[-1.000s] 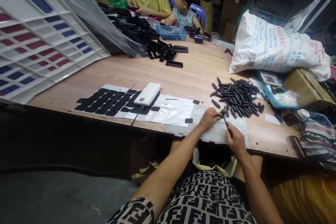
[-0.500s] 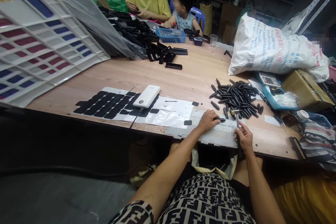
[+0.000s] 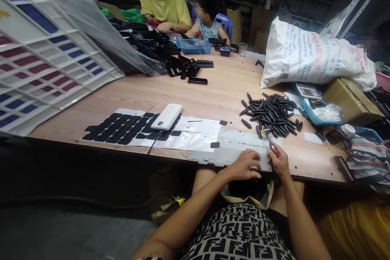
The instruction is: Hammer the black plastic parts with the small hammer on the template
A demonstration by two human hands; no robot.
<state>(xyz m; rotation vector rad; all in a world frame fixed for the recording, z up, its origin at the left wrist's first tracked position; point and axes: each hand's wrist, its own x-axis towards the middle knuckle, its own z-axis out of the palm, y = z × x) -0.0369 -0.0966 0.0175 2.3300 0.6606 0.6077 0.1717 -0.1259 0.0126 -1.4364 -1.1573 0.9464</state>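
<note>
My left hand (image 3: 246,164) is at the table's near edge, fingers apart, with nothing visible in it. Below it, an open bag (image 3: 247,200) lies between my thighs, its inside dark. In my right hand (image 3: 279,160) is a small hammer (image 3: 269,141) with a metal shaft, its yellow-tipped head raised towards the pile. The lower handle is partly hidden by the hand. A heap of black, tapered pen-like pieces (image 3: 276,113) lies just beyond both hands. Under the hands, a grey flat sheet (image 3: 233,152) covers the table edge.
Left of the hands, a white power bank (image 3: 167,117) with a cable rests on a sheet of black stickers (image 3: 112,128). A large white sack (image 3: 310,57), a cardboard box (image 3: 353,101) and a blue tray (image 3: 323,117) stand right. Two people sit across, near black parts (image 3: 146,44).
My left hand has moved back towards me to the table edge and opened; the black piece it held is no longer in it. The right hand still grips the hammer.
</note>
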